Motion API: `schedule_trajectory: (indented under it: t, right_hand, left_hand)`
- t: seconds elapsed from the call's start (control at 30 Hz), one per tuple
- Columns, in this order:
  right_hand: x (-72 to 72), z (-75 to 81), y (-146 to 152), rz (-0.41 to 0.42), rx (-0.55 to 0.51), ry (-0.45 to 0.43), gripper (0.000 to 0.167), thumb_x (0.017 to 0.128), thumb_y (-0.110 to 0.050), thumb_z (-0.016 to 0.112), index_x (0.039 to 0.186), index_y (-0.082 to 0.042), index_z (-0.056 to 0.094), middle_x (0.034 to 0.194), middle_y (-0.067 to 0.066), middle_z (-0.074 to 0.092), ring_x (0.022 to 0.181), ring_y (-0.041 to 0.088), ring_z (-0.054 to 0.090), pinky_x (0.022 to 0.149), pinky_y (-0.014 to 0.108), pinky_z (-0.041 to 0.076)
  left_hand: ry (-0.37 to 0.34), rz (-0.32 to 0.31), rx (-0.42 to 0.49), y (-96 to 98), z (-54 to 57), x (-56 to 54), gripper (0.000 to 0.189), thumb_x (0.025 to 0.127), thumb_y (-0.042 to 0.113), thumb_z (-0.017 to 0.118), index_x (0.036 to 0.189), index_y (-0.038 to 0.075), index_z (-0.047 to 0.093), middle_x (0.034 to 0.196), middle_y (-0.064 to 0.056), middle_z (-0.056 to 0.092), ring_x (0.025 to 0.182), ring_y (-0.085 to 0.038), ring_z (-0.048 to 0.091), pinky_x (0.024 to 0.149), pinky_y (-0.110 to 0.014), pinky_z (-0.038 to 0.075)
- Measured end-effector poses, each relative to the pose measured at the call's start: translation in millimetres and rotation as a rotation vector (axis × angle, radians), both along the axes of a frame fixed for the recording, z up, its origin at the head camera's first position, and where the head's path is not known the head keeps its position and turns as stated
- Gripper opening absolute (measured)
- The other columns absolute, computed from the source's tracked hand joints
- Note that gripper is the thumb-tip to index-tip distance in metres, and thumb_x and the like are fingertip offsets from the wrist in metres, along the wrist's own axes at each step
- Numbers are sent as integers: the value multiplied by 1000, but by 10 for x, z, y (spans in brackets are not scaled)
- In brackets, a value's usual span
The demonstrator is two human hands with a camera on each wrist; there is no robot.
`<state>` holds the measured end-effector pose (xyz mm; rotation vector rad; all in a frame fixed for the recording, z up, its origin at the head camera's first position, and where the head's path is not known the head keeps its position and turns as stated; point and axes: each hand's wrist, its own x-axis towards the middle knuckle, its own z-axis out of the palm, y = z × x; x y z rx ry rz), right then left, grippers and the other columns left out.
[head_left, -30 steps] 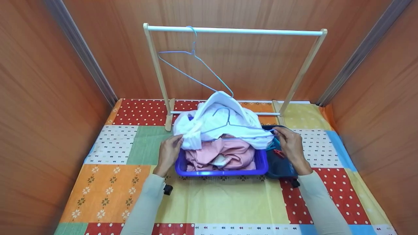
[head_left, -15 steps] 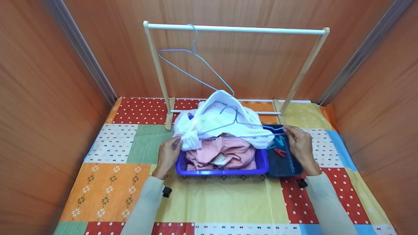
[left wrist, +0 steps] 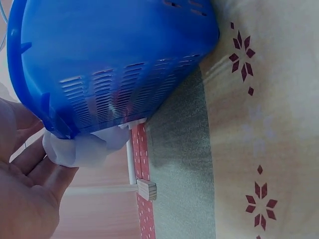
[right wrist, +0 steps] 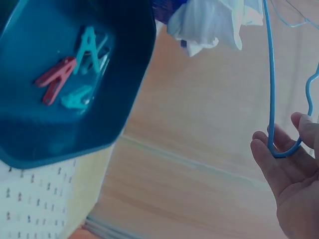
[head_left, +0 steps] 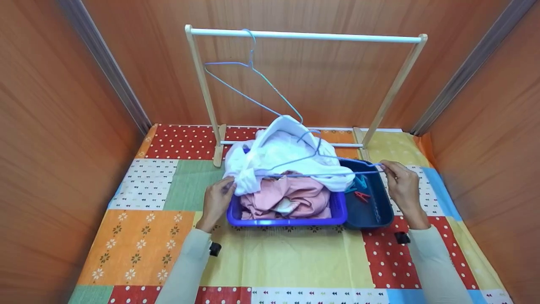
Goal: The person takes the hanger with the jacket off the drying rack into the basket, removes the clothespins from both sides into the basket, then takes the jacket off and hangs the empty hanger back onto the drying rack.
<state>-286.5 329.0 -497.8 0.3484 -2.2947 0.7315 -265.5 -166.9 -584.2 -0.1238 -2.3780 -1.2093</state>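
My right hand (head_left: 403, 188) pinches the right end of a blue wire hanger (head_left: 317, 147) over the dark tray. In the right wrist view, the fingers (right wrist: 269, 164) and thumb curl round the bend of the hanger (right wrist: 270, 74). The hanger's left end lies in the sleeve area of a white garment (head_left: 274, 145); its tip is hidden by cloth. At the basket's left side my left hand (head_left: 217, 202) grips the edge of that garment, seen as a white fold (left wrist: 75, 149) beside the fingers in the left wrist view. A pink garment (head_left: 295, 196) lies crumpled below.
A purple-blue slatted basket (head_left: 291, 222) holds the clothes. Beside it, a dark tray (head_left: 371, 217) contains a red clothespin (head_left: 362, 196) and turquoise ones (head_left: 360, 182). Behind stands a wooden rack (head_left: 337, 36) with another hanger (head_left: 252, 55) on its bar. Wood panels enclose the sides.
The right hand has moved rightward past the tray, drawing the hanger right, so its hook has shifted right over the white garment. The left hand has stayed nearly still at the cloth.
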Motion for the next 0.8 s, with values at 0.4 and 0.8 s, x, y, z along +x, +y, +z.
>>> schedule_trajectory:
  t: [0.4, 0.8]
  right_hand:
    - [55, 56, 176, -20, -35, 48, 16, 94, -6, 63, 102, 1, 75, 96, 19, 75, 84, 38, 70, 82, -6, 31]
    - [78, 135, 299, -65, -103, 139, 15, 91, -4, 66, 101, 2, 75, 88, 21, 74, 76, -27, 41, 67, 3, 33]
  left_hand:
    - [-9, -1, -7, -6, -19, -4, 26, 90, 12, 71, 113, 1, 73, 113, -16, 73, 101, -31, 71, 86, -45, 57]
    - [2, 12, -12, -5, -34, 1, 24, 89, 10, 72, 111, 1, 74, 113, -16, 73, 104, -32, 70, 90, -46, 55]
